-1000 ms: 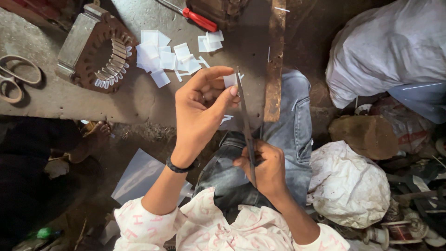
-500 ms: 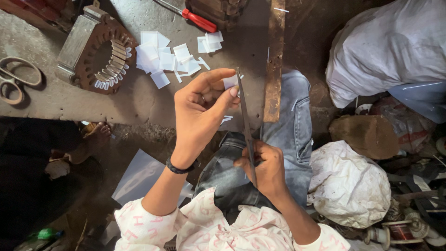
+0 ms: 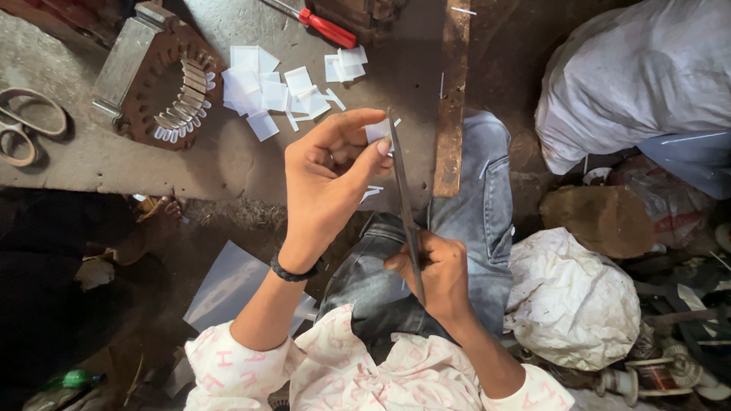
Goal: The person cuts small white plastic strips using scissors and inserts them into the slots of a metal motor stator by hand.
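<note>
Little has shifted since the earlier frames — the left hand (image 3: 331,179) has only edged slightly, still pinching a small white paper slip (image 3: 376,131) between thumb and fingertips. The right hand (image 3: 435,278) stays closed around the handles of long dark metal scissors (image 3: 403,202), whose long axis runs up from that hand toward the slip, blades narrow and touching its right edge. Over the concrete floor's (image 3: 244,164) upper part lie cut white paper pieces (image 3: 266,91) beside a rusty motor stator (image 3: 164,80) — a red-handled screwdriver (image 3: 324,27) nearby.
</note>
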